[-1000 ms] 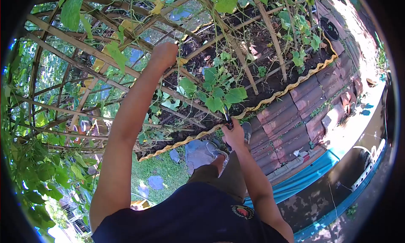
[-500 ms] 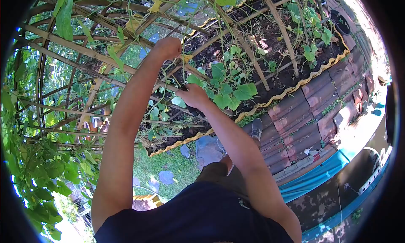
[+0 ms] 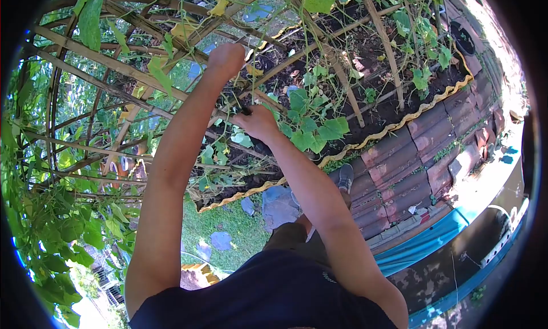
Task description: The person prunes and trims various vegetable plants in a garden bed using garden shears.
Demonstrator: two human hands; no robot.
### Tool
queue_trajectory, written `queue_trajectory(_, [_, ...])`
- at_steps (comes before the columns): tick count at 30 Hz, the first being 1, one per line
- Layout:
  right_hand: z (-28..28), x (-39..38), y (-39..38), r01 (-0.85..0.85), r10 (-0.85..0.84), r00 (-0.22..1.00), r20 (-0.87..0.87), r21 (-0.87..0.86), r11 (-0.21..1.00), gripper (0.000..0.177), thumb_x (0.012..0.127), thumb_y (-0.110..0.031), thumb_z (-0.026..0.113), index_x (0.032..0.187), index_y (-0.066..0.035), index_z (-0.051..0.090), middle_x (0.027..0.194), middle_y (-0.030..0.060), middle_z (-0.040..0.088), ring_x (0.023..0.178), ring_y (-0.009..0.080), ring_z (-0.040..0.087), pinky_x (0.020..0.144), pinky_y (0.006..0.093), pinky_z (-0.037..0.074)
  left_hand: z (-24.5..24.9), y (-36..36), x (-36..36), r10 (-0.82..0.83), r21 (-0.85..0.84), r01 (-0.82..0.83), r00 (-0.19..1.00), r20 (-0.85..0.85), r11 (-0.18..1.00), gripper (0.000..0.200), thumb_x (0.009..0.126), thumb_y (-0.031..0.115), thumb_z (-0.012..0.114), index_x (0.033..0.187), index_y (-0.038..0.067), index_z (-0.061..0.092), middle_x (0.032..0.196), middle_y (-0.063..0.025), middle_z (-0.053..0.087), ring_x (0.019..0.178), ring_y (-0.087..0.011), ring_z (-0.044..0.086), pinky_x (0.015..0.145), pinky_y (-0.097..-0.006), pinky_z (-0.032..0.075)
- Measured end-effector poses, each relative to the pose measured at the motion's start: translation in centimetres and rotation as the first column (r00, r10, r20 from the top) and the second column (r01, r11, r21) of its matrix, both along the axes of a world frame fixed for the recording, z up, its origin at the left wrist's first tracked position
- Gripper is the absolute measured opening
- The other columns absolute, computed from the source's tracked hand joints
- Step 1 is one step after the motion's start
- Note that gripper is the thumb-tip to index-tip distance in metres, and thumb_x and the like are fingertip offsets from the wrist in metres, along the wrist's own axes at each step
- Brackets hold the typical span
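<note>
— What's hidden?
— My right hand covers most of a dark tool, gripped tight among vines.
— The left hand?
— Arm raised, fisted at the trellis. I can't tell what it holds.

The soil bed lies just beyond the right hand and below the left hand: dark earth with bamboo poles standing in it. A wavy yellow edging borders its near side, running under the right hand. Right of that hand lie rows of reddish tiles. Beneath the right hand is grass with flat grey stones, and a blue sheet lies beside the tiles.
</note>
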State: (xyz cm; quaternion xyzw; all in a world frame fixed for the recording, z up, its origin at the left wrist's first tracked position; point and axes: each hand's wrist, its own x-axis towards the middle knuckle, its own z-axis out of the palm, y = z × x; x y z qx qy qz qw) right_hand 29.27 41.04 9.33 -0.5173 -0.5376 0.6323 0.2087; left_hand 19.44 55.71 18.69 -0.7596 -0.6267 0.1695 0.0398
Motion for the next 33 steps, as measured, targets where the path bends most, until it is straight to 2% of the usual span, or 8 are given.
queue_trajectory(7, [-1.8, 2.7, -5.1, 0.061, -0.063, 0.998, -0.012, -0.092, 0.994, 0.048, 0.078, -0.049, 0.072, 0.099, -0.006, 0.074, 0.092, 0.0166, 0.074, 0.087, 0.0325, 0.071, 0.077, 0.0441, 0.054, 1.1, 1.1, 0.9, 0.062, 0.243, -0.063, 0.998, 0.01, 0.968, 0.02, 0.089, 0.008, 0.056, 0.09, 0.002, 0.075, 0.097, -0.022, 0.073, 0.092, -0.038, 0.073, 0.079, -0.0483, 0.058])
queue_trajectory(12, [-5.8, 4.6, -11.1, 0.147, -0.152, 0.987, -0.056, -0.077, 0.986, 0.045, 0.078, -0.045, 0.071, 0.099, -0.005, 0.072, 0.087, 0.0151, 0.072, 0.082, 0.0306, 0.07, 0.073, 0.0416, 0.052, 0.6, 2.3, 0.2, 0.159, 0.264, -0.159, 0.987, 0.021, 0.951, 0.019, 0.09, 0.009, 0.057, 0.094, 0.002, 0.074, 0.101, -0.0234, 0.072, 0.094, -0.0387, 0.072, 0.08, -0.048, 0.058])
queue_trajectory(15, [-6.4, 7.1, -14.7, 0.154, -0.178, 0.982, -0.067, -0.272, 0.95, 0.045, 0.079, -0.044, 0.071, 0.1, -0.004, 0.072, 0.084, 0.0133, 0.07, 0.078, 0.0279, 0.068, 0.072, 0.0397, 0.05, -1.4, 3.1, -0.9, 0.157, 0.262, -0.157, 0.987, 0.019, 0.952, 0.018, 0.09, 0.01, 0.058, 0.098, 0.001, 0.072, 0.105, -0.0242, 0.072, 0.096, -0.0401, 0.071, 0.081, -0.0483, 0.058])
queue_trajectory(21, [-10.3, 12.4, -21.8, 0.233, -0.25, 0.968, 0.005, -0.379, 0.896, 0.045, 0.077, -0.043, 0.072, 0.099, -0.004, 0.073, 0.075, 0.0116, 0.068, 0.07, 0.0252, 0.065, 0.066, 0.0378, 0.049, -5.3, 5.1, -2.6, 0.181, 0.236, -0.2, 0.979, 0.099, 0.951, 0.024, 0.093, 0.009, 0.052, 0.107, -0.007, 0.064, 0.103, -0.0283, 0.07, 0.097, -0.0435, 0.07, 0.084, -0.0503, 0.057])
queue_trajectory(25, [-12.1, 16.4, -26.2, 0.373, -0.351, 0.928, 0.128, -0.386, 0.844, 0.04, 0.078, -0.038, 0.072, 0.095, -0.002, 0.072, 0.07, 0.0088, 0.065, 0.065, 0.0213, 0.062, 0.061, 0.0355, 0.046, -4.1, 3.5, -2.0, -0.009, 0.157, -0.011, 0.992, 0.126, 0.988, 0.02, 0.091, 0.009, 0.054, 0.104, -0.001, 0.065, 0.104, -0.0283, 0.069, 0.097, -0.0454, 0.069, 0.085, -0.0523, 0.056])
queue_trajectory(28, [-12.3, 19.5, -28.8, 0.458, -0.485, 0.873, 0.052, -0.431, 0.777, 0.025, 0.084, -0.027, 0.07, 0.087, -0.002, 0.068, 0.068, 0.0033, 0.061, 0.059, 0.013, 0.057, 0.055, 0.0299, 0.044, -2.3, 1.3, -2.3, -0.087, 0.201, 0.057, 0.986, 0.144, 0.978, 0.024, 0.09, 0.007, 0.054, 0.11, 0.001, 0.066, 0.106, -0.0253, 0.069, 0.096, -0.0456, 0.068, 0.085, -0.0524, 0.054])
queue_trajectory(29, [-11.7, 20.5, -29.3, 0.484, -0.502, 0.861, 0.078, -0.428, 0.763, 0.019, 0.086, -0.023, 0.068, 0.085, -0.005, 0.065, 0.068, 0.0009, 0.06, 0.055, 0.0096, 0.054, 0.052, 0.027, 0.043, -1.6, 0.0, -2.6, -0.207, 0.333, 0.122, 0.95, 0.233, 0.935, 0.027, 0.091, 0.006, 0.054, 0.114, 0.002, 0.067, 0.106, -0.0229, 0.07, 0.096, -0.0433, 0.068, 0.086, -0.0508, 0.054])
queue_trajectory(33, [-10.2, 23.0, -32.5, 0.625, -0.618, 0.756, 0.214, -0.514, 0.587, 0.019, 0.085, -0.022, 0.067, 0.088, -0.003, 0.064, 0.072, 0.0028, 0.061, 0.058, 0.0115, 0.056, 0.053, 0.0282, 0.044, 3.2, -7.9, -3.0, -0.286, 0.336, 0.121, 0.818, 0.5, 0.934, 0.026, 0.095, 0.011, 0.057, 0.117, 0.005, 0.069, 0.1, -0.0208, 0.072, 0.09, -0.0359, 0.07, 0.079, -0.0452, 0.054])
